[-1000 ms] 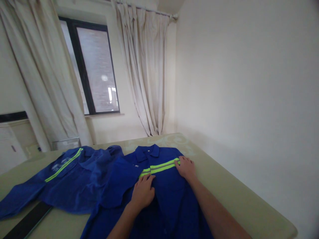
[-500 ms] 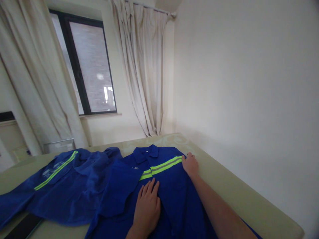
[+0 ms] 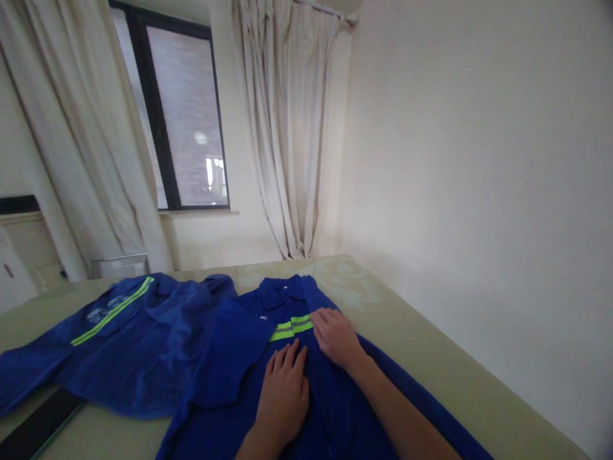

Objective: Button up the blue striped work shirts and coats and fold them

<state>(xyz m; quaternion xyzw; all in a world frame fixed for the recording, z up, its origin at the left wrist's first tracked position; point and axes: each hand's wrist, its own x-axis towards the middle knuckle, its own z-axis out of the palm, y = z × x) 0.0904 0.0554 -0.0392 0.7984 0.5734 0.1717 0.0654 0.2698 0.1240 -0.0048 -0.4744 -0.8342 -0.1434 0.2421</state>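
A dark blue shirt (image 3: 253,383) with a collar and a yellow-green reflective stripe lies on the bed (image 3: 383,313), its left side folded inward. My left hand (image 3: 283,393) rests flat on its front below the stripe, fingers spread. My right hand (image 3: 335,333) is closed on the folded-over right side of the shirt, at the stripe's right end. The right sleeve trails toward the lower right, beneath my forearm.
A second blue shirt (image 3: 138,358) with a reflective stripe lies rumpled on the left. A black flat object (image 3: 41,425) sits at the lower left. Curtains (image 3: 292,128) and a window (image 3: 189,115) are behind; a wall (image 3: 479,191) runs along the right.
My right hand has moved left, bringing the shirt's right side inward over the front and covering part of the stripe. My left hand has stayed in place. The view has shifted slightly.
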